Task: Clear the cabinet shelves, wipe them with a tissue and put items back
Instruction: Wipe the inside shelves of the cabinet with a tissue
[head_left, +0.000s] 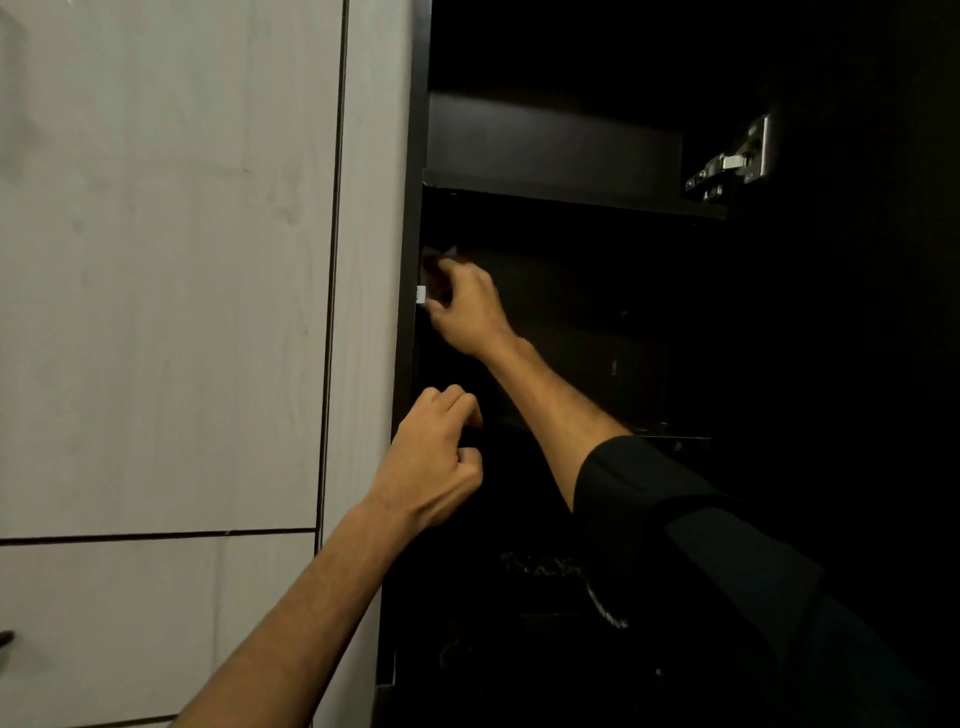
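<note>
The open cabinet is dark inside, and an upper shelf (571, 200) runs across it. My right hand (467, 306) reaches into the compartment below that shelf, against the left inner wall. Its fingers are closed on a dim, pale crumpled tissue (439, 255), most of which is lost in shadow. A small white tab (421, 294) shows on the wall beside the fingers. Lower down, my left hand (436, 457) hovers at the cabinet's left front edge (410, 364), with its fingers curled and nothing in them.
Pale wood-grain door panels (171, 260) fill the left side. A metal hinge (732, 161) is fixed at the upper right inside the cabinet. Dim patterned items (545, 566) lie low in the dark interior. A black sleeve (701, 545) covers my right upper arm.
</note>
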